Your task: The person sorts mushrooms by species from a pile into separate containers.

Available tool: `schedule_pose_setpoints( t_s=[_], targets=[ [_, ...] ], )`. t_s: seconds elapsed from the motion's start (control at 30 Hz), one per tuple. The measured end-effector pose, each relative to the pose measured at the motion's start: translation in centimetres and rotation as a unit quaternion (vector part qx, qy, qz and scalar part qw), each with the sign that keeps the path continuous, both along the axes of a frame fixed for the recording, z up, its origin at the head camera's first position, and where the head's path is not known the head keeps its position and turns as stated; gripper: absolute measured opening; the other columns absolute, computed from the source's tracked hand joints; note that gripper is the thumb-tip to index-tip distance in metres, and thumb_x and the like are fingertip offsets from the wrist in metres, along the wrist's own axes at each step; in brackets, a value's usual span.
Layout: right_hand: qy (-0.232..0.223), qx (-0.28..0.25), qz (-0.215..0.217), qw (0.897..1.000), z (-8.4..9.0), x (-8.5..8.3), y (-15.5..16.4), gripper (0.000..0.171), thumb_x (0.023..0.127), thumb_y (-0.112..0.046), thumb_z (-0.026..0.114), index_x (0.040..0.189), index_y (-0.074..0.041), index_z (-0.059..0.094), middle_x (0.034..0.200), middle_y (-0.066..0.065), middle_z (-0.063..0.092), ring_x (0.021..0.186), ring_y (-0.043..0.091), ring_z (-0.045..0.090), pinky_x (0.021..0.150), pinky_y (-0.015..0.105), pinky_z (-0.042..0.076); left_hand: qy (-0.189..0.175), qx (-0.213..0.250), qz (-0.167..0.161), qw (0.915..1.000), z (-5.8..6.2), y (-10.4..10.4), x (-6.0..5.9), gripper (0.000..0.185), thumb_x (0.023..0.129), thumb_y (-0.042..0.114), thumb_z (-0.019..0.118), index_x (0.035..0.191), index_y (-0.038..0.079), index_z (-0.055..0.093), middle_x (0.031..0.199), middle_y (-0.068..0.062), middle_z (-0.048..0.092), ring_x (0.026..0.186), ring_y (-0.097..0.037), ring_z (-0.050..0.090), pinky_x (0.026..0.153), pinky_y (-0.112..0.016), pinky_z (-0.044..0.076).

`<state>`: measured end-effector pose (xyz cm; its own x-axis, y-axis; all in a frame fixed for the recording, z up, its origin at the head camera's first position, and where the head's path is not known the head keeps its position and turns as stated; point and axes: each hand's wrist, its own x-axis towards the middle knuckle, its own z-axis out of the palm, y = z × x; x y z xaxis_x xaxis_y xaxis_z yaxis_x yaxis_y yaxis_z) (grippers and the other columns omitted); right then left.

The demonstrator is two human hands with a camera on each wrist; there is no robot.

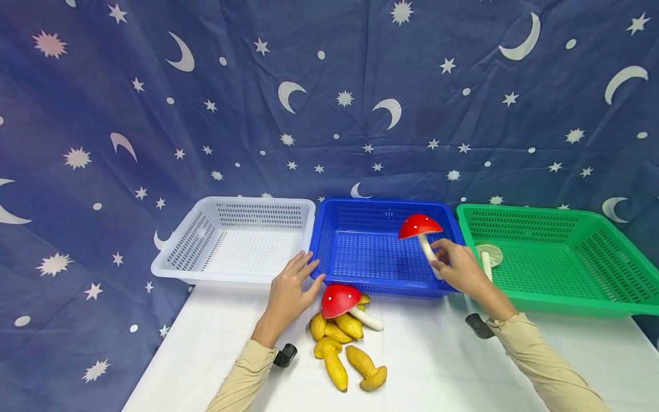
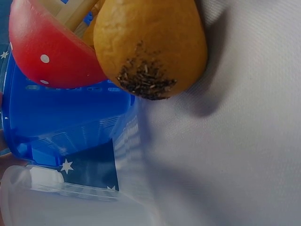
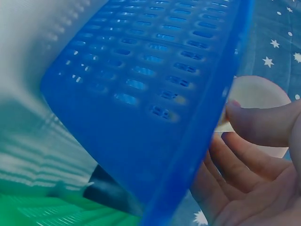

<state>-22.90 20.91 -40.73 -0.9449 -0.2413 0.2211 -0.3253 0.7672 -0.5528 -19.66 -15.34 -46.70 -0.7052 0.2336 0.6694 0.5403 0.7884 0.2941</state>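
Fingers [image 1: 447,245] and thumb of the right hand [image 1: 463,272] are pinching the pale stem of a red-capped mushroom [image 1: 419,225], so that one's held up over the right part of the blue basket [image 1: 360,252]. Cap's up and far, stem slanting down nearer and to the right. The right wrist view gets the pale underside of the cap, just past the blue rim.

Left hand [image 1: 290,292] has its fingers fairly wide and holds nothing, palm down, reaching to where the white basket [image 1: 252,252] and the blue one meet. Can't tell if the fingertips actually touch a rim.

Both arms come in from the near side, tan sleeves [image 1: 244,377] angling inward, each with a black wrist device [image 1: 285,355]; any lettering on those is too small to read.

Just near of the blue basket, on the white tablecloth [image 1: 427,355], a second red mushroom [image 1: 340,301] lies on its side against a bunch of yellow mushrooms [image 1: 336,369]. Over on the right there's a green basket [image 1: 556,269] with a white mushroom [image 1: 486,260] at its left end. Far side is a navy backdrop [image 1: 329,74] with moons and stars
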Motion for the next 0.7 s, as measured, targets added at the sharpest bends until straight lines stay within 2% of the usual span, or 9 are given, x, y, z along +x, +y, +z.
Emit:
schedule_pose_setpoints(
  t_s=[0.7],
  targets=[
    [-0.047, -0.002, -0.021, 0.999, -2.0, -2.0, -0.3, 0.030, 0.081, 0.000, 0.066, 0.107, 0.011, 0.058, 0.076, 0.012, 0.063, 0.068, 0.023, 0.058, 0.057, 0.035, 0.051, -0.014, 0.000, 0.006, 0.9999, -0.2, -0.1, -0.1, 0.035, 0.086, 0.029, 0.067, 0.111, 0.005, 0.071, 0.124, -0.012, 0.062, 0.122, -0.030, 0.052, 0.095, -0.044, 0.046]
  ],
)
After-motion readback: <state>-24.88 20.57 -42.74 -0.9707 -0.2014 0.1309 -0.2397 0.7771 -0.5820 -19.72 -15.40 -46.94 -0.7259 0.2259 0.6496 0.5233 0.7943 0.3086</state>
